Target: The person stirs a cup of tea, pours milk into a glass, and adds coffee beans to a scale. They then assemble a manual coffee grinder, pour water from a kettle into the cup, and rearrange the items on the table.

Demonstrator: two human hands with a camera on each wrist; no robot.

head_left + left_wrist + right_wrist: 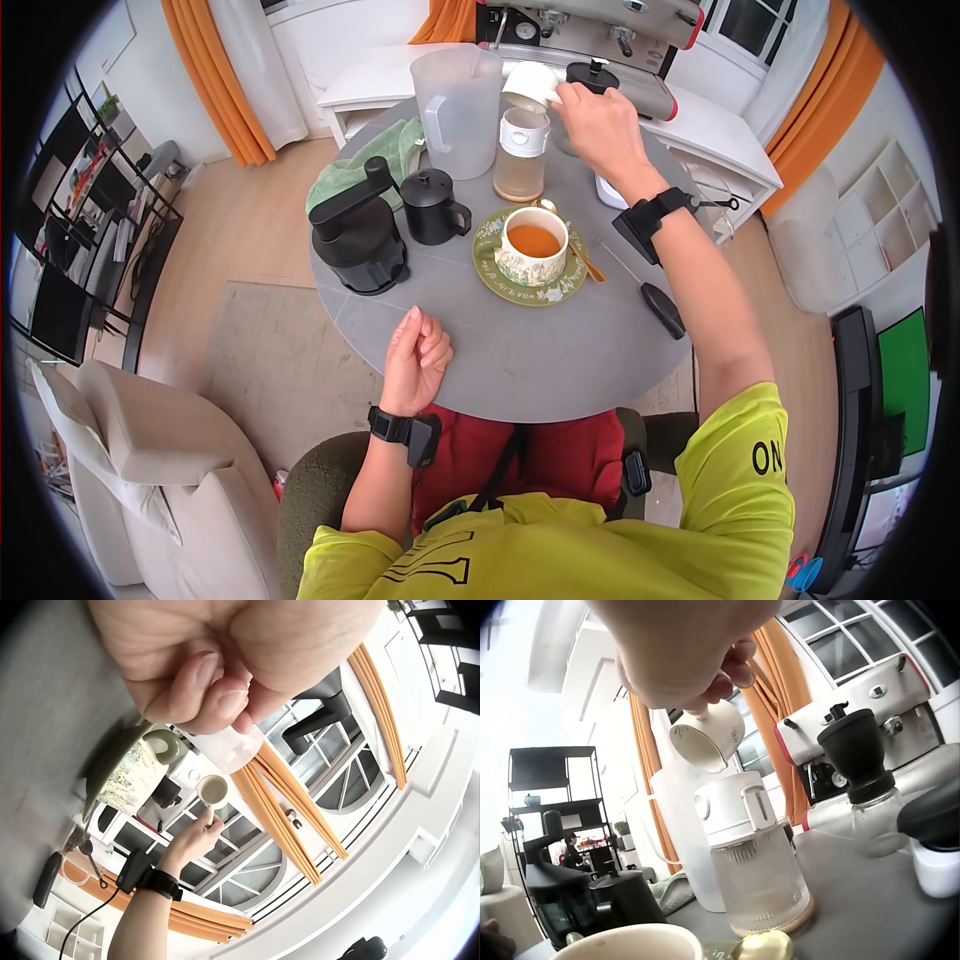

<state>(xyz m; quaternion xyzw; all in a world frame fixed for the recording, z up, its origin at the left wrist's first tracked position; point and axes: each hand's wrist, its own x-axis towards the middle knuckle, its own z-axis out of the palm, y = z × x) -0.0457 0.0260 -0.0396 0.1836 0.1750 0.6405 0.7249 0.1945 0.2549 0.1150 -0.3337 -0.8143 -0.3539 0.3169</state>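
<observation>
My right hand [605, 130] grips the handle of a small white jug [724, 731], raised and tilted spout-down. Right under the spout stands a clear glass container with a white top [757, 881]. Nearer me, a patterned cup [528, 268] of orange-brown drink sits on a green saucer [503, 290] with a gold spoon [592, 268]. My left hand [415, 360] hovers by the table's front left edge. Its fingers are loosely curled, with nothing seen in them, and the black hand-crank grinder [358, 250] is the nearest thing to it.
Behind the grinder stand a lidded black pot [432, 205], a green towel [370, 170] and a tall translucent pitcher [460, 110]. A black-handled thermometer-like probe [662, 310] lies on the right of the round table [510, 370]. An espresso machine [590, 45] stands beyond.
</observation>
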